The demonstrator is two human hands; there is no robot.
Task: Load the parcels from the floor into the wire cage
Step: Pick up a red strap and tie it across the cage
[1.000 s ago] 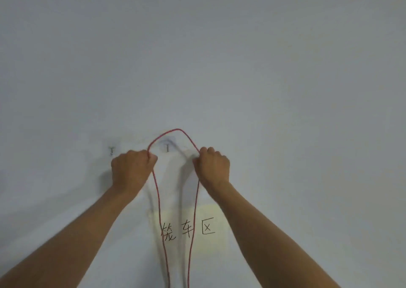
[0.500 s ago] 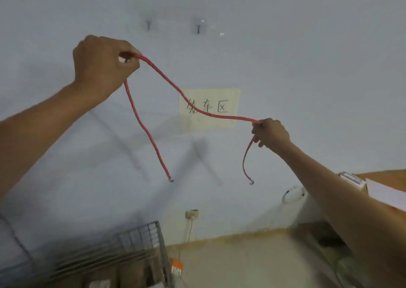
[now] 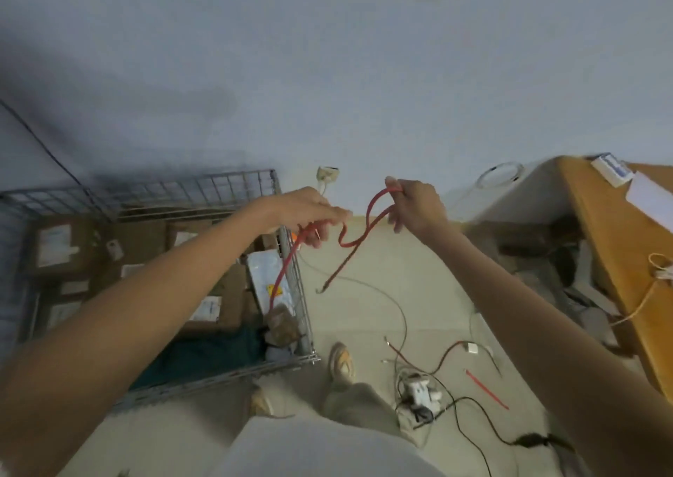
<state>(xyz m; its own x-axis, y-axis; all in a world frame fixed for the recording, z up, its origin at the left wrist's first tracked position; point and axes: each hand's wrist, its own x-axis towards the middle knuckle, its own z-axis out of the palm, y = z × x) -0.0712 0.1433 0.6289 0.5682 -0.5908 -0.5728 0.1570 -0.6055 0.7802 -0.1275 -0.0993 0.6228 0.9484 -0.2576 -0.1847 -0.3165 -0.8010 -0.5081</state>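
Both hands are raised in front of the person, over the floor (image 3: 418, 294) just off the right side of the wire cage (image 3: 204, 189). The left hand (image 3: 309, 210) has its fingers curled and pressed together around a red cord (image 3: 358, 238); one end of the cord hangs down from that hand across the cage's right wall. The right hand (image 3: 415, 207) pinches the same cord near its upper bend between thumb and fingers, the remaining fingers loosely curled. Between the two hands the cord sags in a short loop, and its other end hangs free above the floor, touching nothing.

The wire cage stands against the blue wall (image 3: 327, 76), at the left of the view. Cardboard parcels (image 3: 145, 243) with white labels lie inside it, packed side by side across the cage bottom. A silver padded mailer (image 3: 267, 276) leans upright against the inside of the right wall. A dark green bundle (image 3: 204, 356) lies at the near right corner of the cage. Whether any parcel is on the floor cannot be told from this view.

On the floor to the right of the cage lie loose wires, a white power strip (image 3: 420, 391) and a short red stick (image 3: 486, 389). The person's shoes (image 3: 342, 362) stand just beside the cage's near right corner. A wooden desk (image 3: 615, 258) fills the right edge, with a white box (image 3: 612, 169) at its far corner.
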